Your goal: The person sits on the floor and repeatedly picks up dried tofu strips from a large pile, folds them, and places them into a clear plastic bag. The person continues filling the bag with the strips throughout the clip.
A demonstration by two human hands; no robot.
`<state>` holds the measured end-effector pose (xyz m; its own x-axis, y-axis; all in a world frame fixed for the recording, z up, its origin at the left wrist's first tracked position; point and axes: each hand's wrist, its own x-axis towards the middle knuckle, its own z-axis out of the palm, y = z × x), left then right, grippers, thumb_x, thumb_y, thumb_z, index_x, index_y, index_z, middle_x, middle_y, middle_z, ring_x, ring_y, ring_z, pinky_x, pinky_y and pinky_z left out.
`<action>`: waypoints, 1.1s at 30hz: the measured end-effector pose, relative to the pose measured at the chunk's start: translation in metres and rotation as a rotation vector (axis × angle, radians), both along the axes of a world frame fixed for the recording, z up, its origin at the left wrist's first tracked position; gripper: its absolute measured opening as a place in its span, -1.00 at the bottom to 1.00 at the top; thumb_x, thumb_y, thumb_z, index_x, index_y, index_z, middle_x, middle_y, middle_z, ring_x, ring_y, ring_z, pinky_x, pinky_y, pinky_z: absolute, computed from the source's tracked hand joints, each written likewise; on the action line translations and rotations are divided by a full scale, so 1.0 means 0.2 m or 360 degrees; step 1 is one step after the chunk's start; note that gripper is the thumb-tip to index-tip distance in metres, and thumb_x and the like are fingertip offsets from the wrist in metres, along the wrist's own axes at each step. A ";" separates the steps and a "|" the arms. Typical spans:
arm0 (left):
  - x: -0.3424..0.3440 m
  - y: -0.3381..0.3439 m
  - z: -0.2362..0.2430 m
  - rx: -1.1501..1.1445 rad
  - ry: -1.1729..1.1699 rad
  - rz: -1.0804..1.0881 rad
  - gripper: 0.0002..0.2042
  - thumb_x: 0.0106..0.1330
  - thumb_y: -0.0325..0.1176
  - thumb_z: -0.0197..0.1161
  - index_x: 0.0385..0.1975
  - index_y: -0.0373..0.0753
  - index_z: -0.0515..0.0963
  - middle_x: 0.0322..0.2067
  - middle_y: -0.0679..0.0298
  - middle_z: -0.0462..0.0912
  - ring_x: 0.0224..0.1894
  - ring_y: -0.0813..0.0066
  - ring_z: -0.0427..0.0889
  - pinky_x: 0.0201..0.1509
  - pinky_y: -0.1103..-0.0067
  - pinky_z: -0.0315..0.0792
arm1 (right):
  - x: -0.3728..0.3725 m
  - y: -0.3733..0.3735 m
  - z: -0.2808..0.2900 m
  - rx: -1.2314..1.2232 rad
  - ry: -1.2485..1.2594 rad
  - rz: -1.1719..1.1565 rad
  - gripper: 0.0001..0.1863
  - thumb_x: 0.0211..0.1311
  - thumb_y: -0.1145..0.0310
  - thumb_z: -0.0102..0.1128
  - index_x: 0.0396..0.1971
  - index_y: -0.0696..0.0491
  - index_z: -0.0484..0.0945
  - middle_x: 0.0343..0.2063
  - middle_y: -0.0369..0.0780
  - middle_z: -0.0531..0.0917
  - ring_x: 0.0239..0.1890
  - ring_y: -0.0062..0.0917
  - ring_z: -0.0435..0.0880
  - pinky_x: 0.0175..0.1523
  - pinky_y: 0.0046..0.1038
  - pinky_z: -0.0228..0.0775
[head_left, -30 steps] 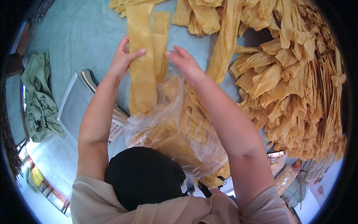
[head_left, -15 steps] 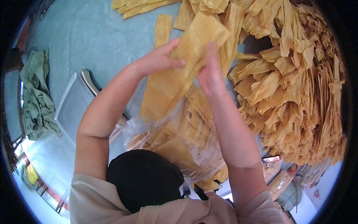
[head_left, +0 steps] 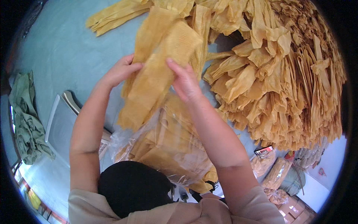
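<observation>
Yellow, brittle-looking dried sheets are what I have between my hands just now: a long folded strip [head_left: 156, 74] held up over the pale blue worktop [head_left: 67, 48]. My left hand [head_left: 119, 71] pinches its left edge about midway along, fingers closed on it. My right hand [head_left: 184, 80] lies flat against its right face, fingers spread over the sheet and the thumb hidden behind it, so I cannot tell how firmly that side grips.

The strip's long axis runs on a slant, its upper end away from me and to the right, near the big heap of dried sheets [head_left: 283, 74], its lower end hanging toward me and to the left. That low end hangs just above the mouth of the clear plastic bag [head_left: 167, 149] in front of my body, which already holds more of the same yellow sheets. So the bag lies below and nearer than both hands, and the left hand sits closer to the strip's hanging end.

Off to my left lie a grey tray [head_left: 59, 127] and a crumpled green cloth [head_left: 26, 119].
</observation>
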<state>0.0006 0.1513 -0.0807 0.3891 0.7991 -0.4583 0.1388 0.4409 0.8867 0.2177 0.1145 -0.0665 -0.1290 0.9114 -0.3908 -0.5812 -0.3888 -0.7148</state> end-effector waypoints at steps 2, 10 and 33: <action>0.03 -0.01 0.14 -0.0027 -0.0075 -0.0075 -0.47 0.24 -0.18 0.25 0.16 -0.29 0.33 0.05 0.24 0.47 0.12 0.46 0.39 0.18 0.54 0.28 | -0.05 0.03 0.08 0.0100 0.0013 0.0057 -0.35 0.16 0.33 0.25 0.21 0.10 0.16 0.10 -0.19 0.44 0.14 -0.42 0.40 0.23 -0.39 0.21; 0.07 -0.06 0.14 0.0255 -0.0103 0.0126 -0.29 0.06 -0.19 0.43 0.18 -0.33 0.26 0.01 0.19 0.50 0.07 0.43 0.45 0.16 0.51 0.32 | -0.16 0.17 0.19 0.0279 -0.0788 0.0342 -0.27 0.17 0.16 0.24 0.24 0.11 0.10 0.12 -0.16 0.39 0.17 -0.43 0.35 0.23 -0.40 0.18; -0.25 0.05 0.08 -0.0354 -0.1430 0.0946 -0.55 0.23 -0.17 0.23 0.08 -0.23 0.40 -0.08 -0.07 0.55 -0.32 0.31 0.67 -0.33 0.49 0.62 | 0.11 -0.16 0.06 -0.0056 -0.0207 0.0787 -0.48 0.18 0.37 0.13 0.17 0.09 0.33 -0.04 -0.19 0.55 -0.09 -0.58 0.52 0.01 -0.49 0.34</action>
